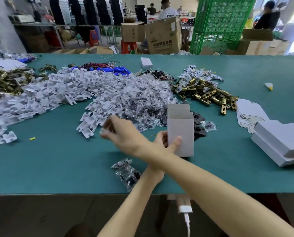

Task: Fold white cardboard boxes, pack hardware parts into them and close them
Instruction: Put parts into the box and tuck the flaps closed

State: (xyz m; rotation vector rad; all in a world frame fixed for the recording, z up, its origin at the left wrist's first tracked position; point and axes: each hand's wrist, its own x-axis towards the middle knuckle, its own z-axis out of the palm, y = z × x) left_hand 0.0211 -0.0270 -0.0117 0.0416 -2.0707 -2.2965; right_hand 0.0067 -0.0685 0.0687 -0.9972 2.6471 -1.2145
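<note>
A white cardboard box (180,132) stands upright on the green table (57,165), its top flaps open. My left hand (166,141) grips its left side, thumb on the front face. My right arm crosses over the left one, and my right hand (118,132), blurred by motion, is at the near edge of the pile of white plastic pieces (65,89). Whether it holds anything is unclear. Small clear bags of dark parts (142,100) lie heaped behind the box, and brass latches (207,93) to its right.
Flat box blanks (248,115) and a stack of closed white boxes (283,139) sit at the right. One loose bag of parts (127,173) lies near the table's front edge. Black plastic parts (198,117) lie beside the box. People work in the background.
</note>
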